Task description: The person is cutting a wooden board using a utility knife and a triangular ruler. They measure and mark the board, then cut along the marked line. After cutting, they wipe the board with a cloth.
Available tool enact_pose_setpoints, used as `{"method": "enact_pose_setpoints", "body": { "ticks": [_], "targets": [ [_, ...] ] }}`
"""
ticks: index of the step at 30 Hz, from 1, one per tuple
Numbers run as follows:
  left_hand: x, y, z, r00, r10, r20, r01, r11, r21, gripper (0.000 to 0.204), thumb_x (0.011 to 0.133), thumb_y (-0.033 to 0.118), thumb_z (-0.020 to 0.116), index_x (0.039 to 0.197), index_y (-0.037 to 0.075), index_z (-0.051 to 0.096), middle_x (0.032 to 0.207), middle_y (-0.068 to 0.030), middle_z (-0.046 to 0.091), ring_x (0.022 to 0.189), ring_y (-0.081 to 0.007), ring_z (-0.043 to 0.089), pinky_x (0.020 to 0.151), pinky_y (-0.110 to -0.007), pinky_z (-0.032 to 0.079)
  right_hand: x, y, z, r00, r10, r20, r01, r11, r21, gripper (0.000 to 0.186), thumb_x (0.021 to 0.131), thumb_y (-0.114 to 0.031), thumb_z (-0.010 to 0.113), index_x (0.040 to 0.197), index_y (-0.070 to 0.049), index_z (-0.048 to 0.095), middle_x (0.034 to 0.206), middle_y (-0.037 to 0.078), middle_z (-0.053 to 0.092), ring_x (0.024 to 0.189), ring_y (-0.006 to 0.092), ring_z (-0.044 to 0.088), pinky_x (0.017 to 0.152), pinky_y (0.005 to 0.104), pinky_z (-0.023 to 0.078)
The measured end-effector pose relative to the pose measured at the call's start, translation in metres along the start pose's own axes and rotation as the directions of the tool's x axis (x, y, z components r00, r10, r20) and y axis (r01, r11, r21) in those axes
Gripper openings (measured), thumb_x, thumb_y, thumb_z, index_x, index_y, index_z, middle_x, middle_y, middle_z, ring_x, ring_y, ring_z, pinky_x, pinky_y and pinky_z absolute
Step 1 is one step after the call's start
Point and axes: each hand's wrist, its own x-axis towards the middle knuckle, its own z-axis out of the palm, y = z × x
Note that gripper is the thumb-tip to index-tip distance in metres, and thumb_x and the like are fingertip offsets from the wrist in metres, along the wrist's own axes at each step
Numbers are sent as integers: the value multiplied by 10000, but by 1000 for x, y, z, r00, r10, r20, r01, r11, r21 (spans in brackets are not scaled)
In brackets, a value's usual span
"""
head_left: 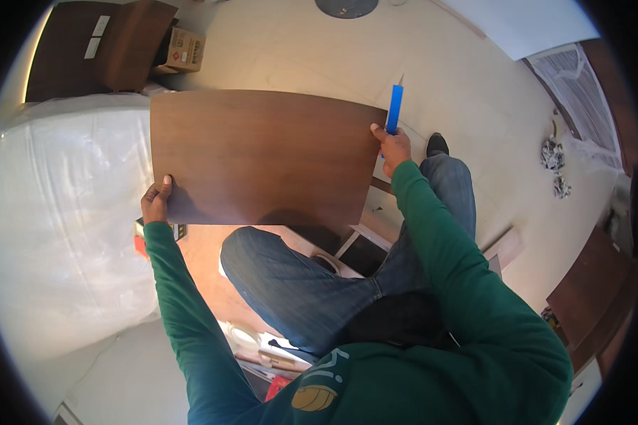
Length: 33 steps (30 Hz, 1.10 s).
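A brown wood-grain board spans the space in front of me, its face toward me. My left hand grips its lower left corner, thumb on the face and the other fingers behind. At the right edge, my right hand is closed on the board with its thumb over the rim. That same hand also holds a blue cutter, its thin pointed metal tip upward. The board hides most of my fingers and part of the workbench under it.
Plastic sheeting covers a large bulky shape at left. Below the board is a wooden work surface beside my knee. A cardboard box and dark panels stand far left. Crumpled foil and a pale wood offcut lie on the floor at right.
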Motion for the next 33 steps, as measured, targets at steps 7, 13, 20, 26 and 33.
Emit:
{"method": "enact_pose_setpoints", "body": {
  "ticks": [7,13,20,26,33],
  "targets": [
    [-99,116,13,972,199,-123,-203,979,-20,431,990,361,770,1178,-25,727,1010,-19,712,933,-106,604,862,-301,480,-16,-148,-41,991,-56,119,41,991,124,556,864,-355,891,1232,-62,595,1058,9,556,1001,148,531,847,373,457],
    [-179,167,79,927,340,-162,-365,917,-163,441,968,368,791,1181,-7,696,1101,-43,693,1039,-160,613,960,-342,481,-20,-285,-168,841,-475,260,329,830,450,334,999,-65,707,1302,-87,568,1230,63,651,1250,221,620,1124,424,483],
    [-213,247,147,958,267,-104,-286,869,-403,294,968,79,744,1237,-27,689,1229,-144,732,1183,-233,674,1059,-391,514,-52,-447,-245,698,-633,334,512,768,385,335,1039,-41,613,1352,-70,497,1394,259,611,1390,381,550,1232,543,378],
    [-213,260,147,930,315,-191,-368,795,-483,293,980,77,743,1233,-46,661,1151,-87,724,1074,-168,672,984,-344,527,-70,-511,-227,643,-671,370,588,741,324,262,1051,-63,621,1287,-87,510,1401,200,585,1401,343,522,1218,511,375],
    [-247,246,143,845,186,-502,-455,743,-491,335,964,197,803,1209,-7,699,1061,-28,714,955,-117,613,894,-306,496,-79,-548,-164,600,-652,464,609,748,265,173,1045,-100,668,1196,-137,595,1200,11,632,1085,131,585,944,335,468]
  ]
}}
